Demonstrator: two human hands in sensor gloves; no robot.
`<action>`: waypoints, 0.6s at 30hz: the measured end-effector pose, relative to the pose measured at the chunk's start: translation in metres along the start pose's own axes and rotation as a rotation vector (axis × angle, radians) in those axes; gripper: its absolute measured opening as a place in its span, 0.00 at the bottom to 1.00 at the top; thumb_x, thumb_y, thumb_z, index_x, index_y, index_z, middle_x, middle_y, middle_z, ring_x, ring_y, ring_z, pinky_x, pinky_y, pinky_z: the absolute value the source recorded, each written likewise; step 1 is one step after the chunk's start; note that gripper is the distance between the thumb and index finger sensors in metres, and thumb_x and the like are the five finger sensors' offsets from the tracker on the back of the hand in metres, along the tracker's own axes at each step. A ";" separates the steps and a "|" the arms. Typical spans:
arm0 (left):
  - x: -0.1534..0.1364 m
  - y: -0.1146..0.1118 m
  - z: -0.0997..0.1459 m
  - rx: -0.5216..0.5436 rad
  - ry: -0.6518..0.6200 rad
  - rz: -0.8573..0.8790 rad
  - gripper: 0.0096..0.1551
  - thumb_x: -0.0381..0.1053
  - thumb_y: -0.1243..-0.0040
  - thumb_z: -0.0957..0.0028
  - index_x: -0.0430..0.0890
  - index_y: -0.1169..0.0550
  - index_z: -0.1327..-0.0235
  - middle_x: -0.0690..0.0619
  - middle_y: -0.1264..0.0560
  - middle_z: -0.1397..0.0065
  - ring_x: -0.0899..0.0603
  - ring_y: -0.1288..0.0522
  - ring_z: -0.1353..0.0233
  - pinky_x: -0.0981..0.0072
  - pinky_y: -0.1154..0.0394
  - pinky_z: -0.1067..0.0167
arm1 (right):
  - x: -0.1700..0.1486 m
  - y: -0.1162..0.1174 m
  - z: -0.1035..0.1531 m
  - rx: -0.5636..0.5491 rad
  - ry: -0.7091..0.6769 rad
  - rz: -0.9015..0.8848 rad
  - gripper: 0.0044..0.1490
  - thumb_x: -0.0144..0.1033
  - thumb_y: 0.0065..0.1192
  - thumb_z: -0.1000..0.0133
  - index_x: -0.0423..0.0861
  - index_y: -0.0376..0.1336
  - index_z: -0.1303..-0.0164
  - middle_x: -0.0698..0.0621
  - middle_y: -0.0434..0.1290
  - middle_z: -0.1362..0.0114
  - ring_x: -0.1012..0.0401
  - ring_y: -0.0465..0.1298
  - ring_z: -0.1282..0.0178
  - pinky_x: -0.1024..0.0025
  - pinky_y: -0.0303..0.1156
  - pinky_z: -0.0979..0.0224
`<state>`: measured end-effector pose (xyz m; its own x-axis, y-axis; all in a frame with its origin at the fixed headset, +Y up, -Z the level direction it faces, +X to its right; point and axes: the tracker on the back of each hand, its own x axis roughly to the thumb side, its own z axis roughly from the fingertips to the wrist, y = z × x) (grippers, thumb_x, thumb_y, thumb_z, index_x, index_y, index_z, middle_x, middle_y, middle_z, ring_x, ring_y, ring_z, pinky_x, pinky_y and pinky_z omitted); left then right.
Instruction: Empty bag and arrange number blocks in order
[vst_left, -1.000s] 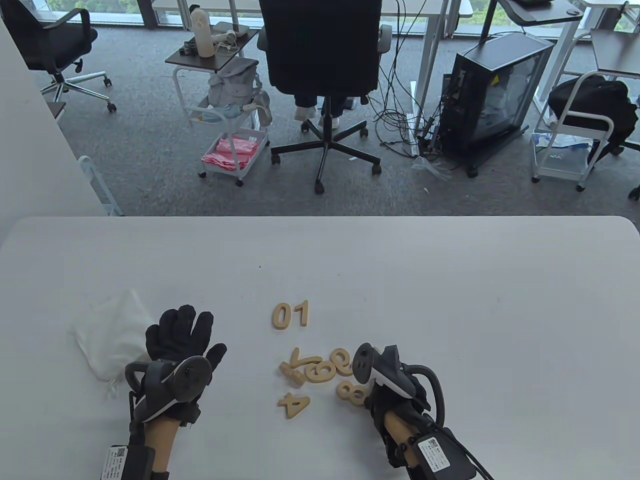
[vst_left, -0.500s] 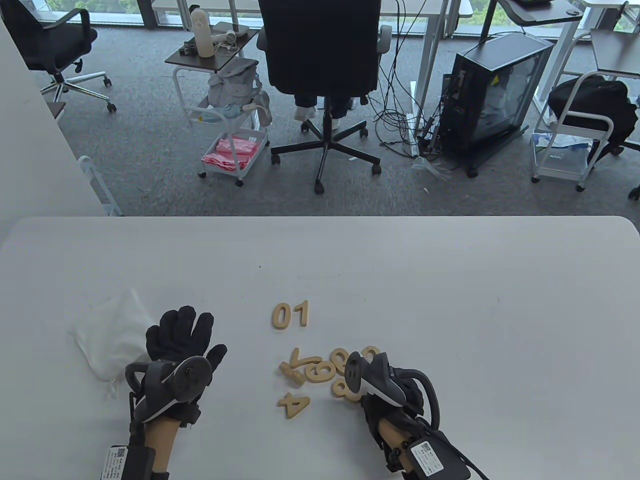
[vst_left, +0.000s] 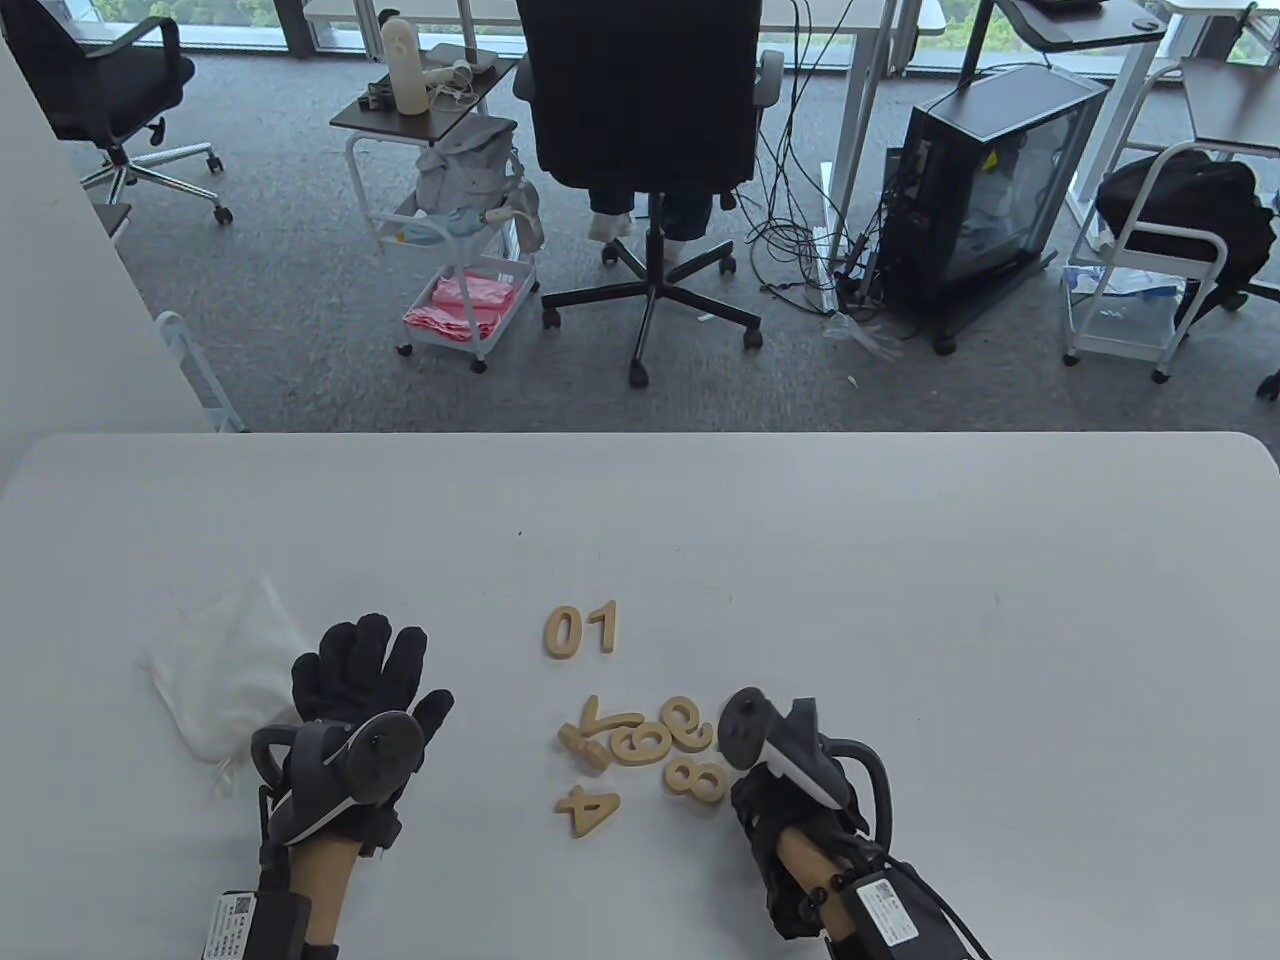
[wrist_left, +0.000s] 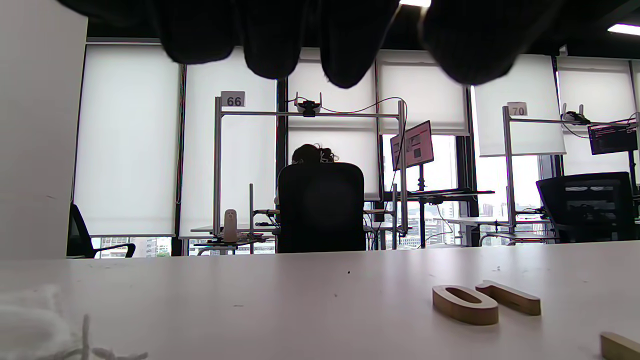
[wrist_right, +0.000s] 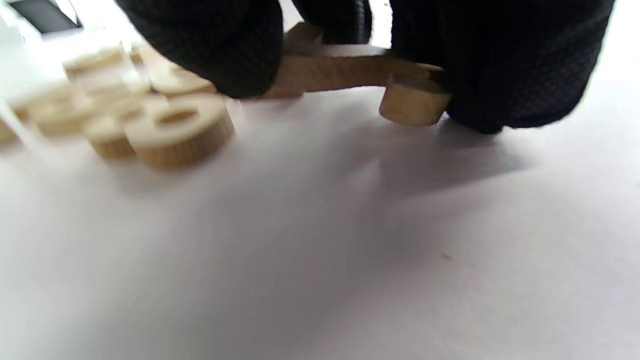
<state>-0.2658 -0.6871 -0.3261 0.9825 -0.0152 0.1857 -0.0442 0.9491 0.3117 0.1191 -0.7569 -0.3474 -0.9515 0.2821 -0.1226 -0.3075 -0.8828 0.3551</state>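
Block in hand: a wooden number block (wrist_right: 350, 70) is pinched by the right hand (vst_left: 790, 790) fingers (wrist_right: 500, 60), low over the counter (vst_left: 900, 600).
Handling: judged light, rigid; edges are best gripped.
Left hand (vst_left: 360, 690): fingers spread flat, nothing held.

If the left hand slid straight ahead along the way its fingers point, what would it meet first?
Nothing, probably: the left hand points up the bare white table. The white cloth bag lies to its left, the wooden 0 block to its right.

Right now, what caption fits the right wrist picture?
Right hand pinches a wooden block on the table.
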 end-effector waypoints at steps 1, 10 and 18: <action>0.000 0.000 0.000 0.001 0.001 0.000 0.41 0.63 0.43 0.45 0.43 0.30 0.22 0.31 0.38 0.18 0.18 0.36 0.22 0.18 0.42 0.33 | -0.013 -0.008 -0.001 0.011 -0.030 -0.160 0.47 0.41 0.64 0.42 0.34 0.50 0.18 0.18 0.60 0.26 0.25 0.75 0.40 0.36 0.78 0.40; -0.001 0.000 0.000 0.001 0.005 0.002 0.41 0.63 0.43 0.45 0.43 0.30 0.22 0.31 0.38 0.18 0.18 0.37 0.22 0.18 0.42 0.33 | -0.070 -0.021 -0.013 0.264 -0.398 -1.193 0.42 0.44 0.59 0.38 0.40 0.50 0.17 0.22 0.54 0.21 0.28 0.72 0.33 0.41 0.77 0.32; -0.003 0.001 0.000 0.000 0.010 0.003 0.41 0.63 0.43 0.45 0.43 0.30 0.22 0.31 0.38 0.18 0.18 0.37 0.22 0.17 0.42 0.33 | -0.076 -0.009 -0.024 0.296 -0.419 -1.503 0.31 0.41 0.61 0.37 0.40 0.59 0.27 0.23 0.50 0.20 0.29 0.67 0.26 0.44 0.74 0.24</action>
<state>-0.2684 -0.6864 -0.3265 0.9841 -0.0090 0.1776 -0.0475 0.9492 0.3111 0.1941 -0.7792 -0.3636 0.2888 0.9161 -0.2781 -0.8727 0.3713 0.3171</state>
